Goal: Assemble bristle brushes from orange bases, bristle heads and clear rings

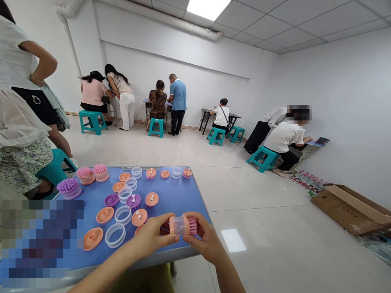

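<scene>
- Head view, lower middle of the frame: the round brush [181, 226], with peach cap, clear middle and pink bristles, lies sideways between both hands, close to the counter's [180, 199] right corner.
- The grip of the left hand [159, 234] is closed on the cap end; the grip of the right hand [206, 240] is closed around the bristle end.
- I judge that uneven pressing could make the parts sit crooked; loose fingers could drop it over the edge to the floor [259, 244].
- Lower left: peach discs [93, 239] and clear rings [115, 245] lie near the left forearm [122, 256]; a careless sweep could push them.
- Left, at the counter's far side: purple brush [69, 188], standing bristles up.
</scene>
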### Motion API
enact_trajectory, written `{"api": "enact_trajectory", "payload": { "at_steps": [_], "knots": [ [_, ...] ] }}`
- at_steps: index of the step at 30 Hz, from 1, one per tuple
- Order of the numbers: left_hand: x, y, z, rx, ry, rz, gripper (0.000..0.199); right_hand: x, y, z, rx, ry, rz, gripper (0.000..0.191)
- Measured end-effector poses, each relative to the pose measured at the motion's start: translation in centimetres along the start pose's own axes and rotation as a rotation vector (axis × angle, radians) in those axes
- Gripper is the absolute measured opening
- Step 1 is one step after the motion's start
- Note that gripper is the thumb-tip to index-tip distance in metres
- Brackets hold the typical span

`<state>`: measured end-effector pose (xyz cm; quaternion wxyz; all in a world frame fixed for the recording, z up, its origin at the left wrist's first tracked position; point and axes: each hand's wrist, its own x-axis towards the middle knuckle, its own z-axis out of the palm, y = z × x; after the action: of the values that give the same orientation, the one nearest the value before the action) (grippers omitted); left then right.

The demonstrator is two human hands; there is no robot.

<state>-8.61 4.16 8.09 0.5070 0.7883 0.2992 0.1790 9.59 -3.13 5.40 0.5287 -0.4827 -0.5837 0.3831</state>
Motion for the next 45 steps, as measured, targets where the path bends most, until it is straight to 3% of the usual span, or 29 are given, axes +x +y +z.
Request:
{"api": "enact_trajectory", "payload": {
  "at_steps": [3,8,14,17,20,25,29,32,36,41,45],
  "knots": [
    [0.0,-0.8,0.2,0.145,0.087,0.048,0.051,0.1,0.4,0.1,-0.023,0.009,0.068,0.039],
    [-0.2,-1.2,0.7,0.370,0.150,0.161,0.046,-0.2,1.0,0.4,0.069,0.000,0.202,0.043],
    [-0.2,-1.2,0.8,0.241,0.152,0.037,0.048,-0.7,0.4,-0.3,0.097,-0.064,0.110,0.061],
    [-0.2,-1.2,0.9,0.301,0.143,0.152,0.049,-0.4,0.6,-0.3,0.075,-0.028,0.149,0.040],
    [-0.2,-0.8,1.0,0.337,0.117,0.240,0.043,-0.3,1.2,-0.2,0.081,-0.024,0.225,0.043],
    [-0.2,-1.0,1.0,0.221,0.157,0.067,0.048,-0.7,1.2,-0.6,0.203,-0.052,0.136,0.068],
    [-0.2,-1.8,1.1,0.329,0.122,0.142,0.051,-0.5,1.1,-0.5,0.172,-0.044,0.152,0.046],
    [-0.2,-1.9,1.4,0.454,0.132,0.238,0.042,-0.3,1.5,0.2,0.124,-0.017,0.217,0.037],
    [-0.3,-1.4,1.6,0.471,0.159,0.239,0.039,-0.5,2.0,0.8,0.147,0.033,0.258,0.044],
    [-0.2,-0.9,1.6,0.270,0.185,0.123,0.048,-0.8,1.4,0.7,0.272,0.108,0.198,0.071],
    [-0.3,-1.2,1.7,0.333,0.167,0.169,0.050,-0.8,1.3,0.8,0.221,0.099,0.184,0.044]
  ]
}}
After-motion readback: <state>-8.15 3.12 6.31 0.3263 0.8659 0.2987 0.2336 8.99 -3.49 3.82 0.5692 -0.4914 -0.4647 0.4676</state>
